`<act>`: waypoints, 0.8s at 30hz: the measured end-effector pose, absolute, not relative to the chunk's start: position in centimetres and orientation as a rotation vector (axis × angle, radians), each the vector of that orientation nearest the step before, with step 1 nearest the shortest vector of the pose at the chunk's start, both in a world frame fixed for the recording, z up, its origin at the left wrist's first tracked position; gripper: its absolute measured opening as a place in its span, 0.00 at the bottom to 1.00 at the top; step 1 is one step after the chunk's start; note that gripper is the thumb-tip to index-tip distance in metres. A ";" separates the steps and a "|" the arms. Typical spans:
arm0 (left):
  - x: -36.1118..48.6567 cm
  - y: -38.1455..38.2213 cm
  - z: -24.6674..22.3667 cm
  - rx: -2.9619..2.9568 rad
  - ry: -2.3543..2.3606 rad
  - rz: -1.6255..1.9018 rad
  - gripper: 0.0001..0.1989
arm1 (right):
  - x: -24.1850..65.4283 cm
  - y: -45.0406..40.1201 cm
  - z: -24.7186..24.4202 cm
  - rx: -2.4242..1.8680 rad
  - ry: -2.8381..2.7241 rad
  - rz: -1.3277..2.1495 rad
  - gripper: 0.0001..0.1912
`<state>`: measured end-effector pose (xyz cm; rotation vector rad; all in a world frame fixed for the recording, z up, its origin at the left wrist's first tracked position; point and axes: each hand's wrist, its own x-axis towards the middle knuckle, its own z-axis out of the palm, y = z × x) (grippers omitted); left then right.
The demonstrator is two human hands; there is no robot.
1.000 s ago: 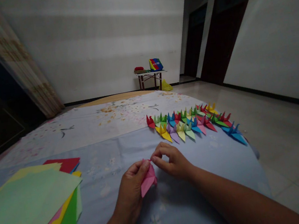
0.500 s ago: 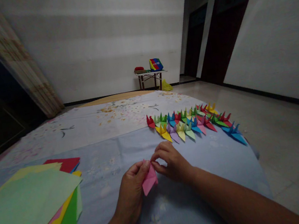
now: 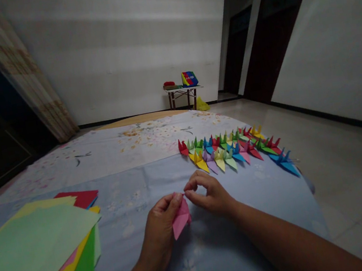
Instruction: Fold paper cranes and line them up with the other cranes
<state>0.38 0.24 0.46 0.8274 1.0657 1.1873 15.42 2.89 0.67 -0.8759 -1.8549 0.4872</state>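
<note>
A piece of folded pink origami paper is held just above the blue cloth. My left hand grips its upper left side between thumb and fingers, and a pointed flap hangs down below. At the paper's upper right tip, my right hand has thumb and index finger pinched on a small point. Past my right hand stand rows of folded paper cranes in many colours. To the left of my left hand lies a stack of coloured paper sheets, pale green on top.
A floral tablecloth covers the round table, with a blue cloth section nearest me. A blue crane sits close to the table's right edge. Against the far wall, a small side table carries a colourful box.
My right thumb and index finger have shifted slightly right, and the gap inside their curl looks wider. My left hand stays on the pink paper, and the view has barely shifted.
</note>
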 end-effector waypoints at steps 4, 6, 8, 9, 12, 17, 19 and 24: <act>0.4 0.2 0.2 0.845 1.066 1.184 0.17 | 15.3 2.9 0.3 -0.900 -1.881 0.476 0.01; 0.4 0.1 0.2 0.869 1.070 1.191 0.16 | 15.2 2.8 0.2 -0.909 -1.891 0.470 0.01; 0.4 -0.1 0.2 0.898 1.084 1.208 0.14 | 15.2 2.7 0.2 -0.903 -1.895 0.480 0.02; 0.4 -0.1 0.2 0.907 1.096 1.218 0.14 | 15.2 2.7 0.3 -0.895 -1.896 0.495 0.03; 0.5 -0.1 0.4 0.916 1.137 1.241 0.14 | 15.1 2.6 0.7 -0.881 -1.878 0.555 0.05; 0.4 0.0 0.5 0.940 1.128 1.227 0.15 | 15.1 2.9 0.5 -0.929 -1.853 0.683 0.07; 0.3 0.0 0.4 0.990 1.084 1.224 0.14 | 15.1 3.1 0.2 -0.958 -1.808 0.736 0.09; 0.2 0.2 0.2 0.977 0.975 1.175 0.14 | 15.3 3.6 -0.1 -1.003 -1.639 0.864 0.13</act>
